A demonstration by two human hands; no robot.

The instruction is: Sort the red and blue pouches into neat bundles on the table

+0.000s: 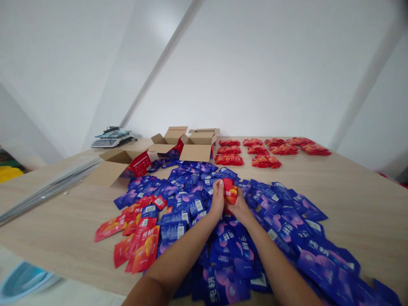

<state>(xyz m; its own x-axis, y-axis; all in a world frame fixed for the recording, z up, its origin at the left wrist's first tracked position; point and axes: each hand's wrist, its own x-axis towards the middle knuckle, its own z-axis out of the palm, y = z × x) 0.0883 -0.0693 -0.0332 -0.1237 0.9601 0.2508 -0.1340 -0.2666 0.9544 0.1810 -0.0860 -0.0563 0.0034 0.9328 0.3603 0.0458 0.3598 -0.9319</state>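
Both my hands meet over the middle of a wide heap of blue packets. Between them is a red packet with an orange picture and white characters; I cannot tell whether more packets are behind it. My left hand is closed along its left side. My right hand grips it from the right and below. Loose red packets lie at the heap's left edge, partly mixed with blue ones.
Several piles of red packets stand at the table's back right. Open cardboard boxes are behind the heap. A scale sits at the back left, with long grey strips nearer. A blue basin is below the table's edge.
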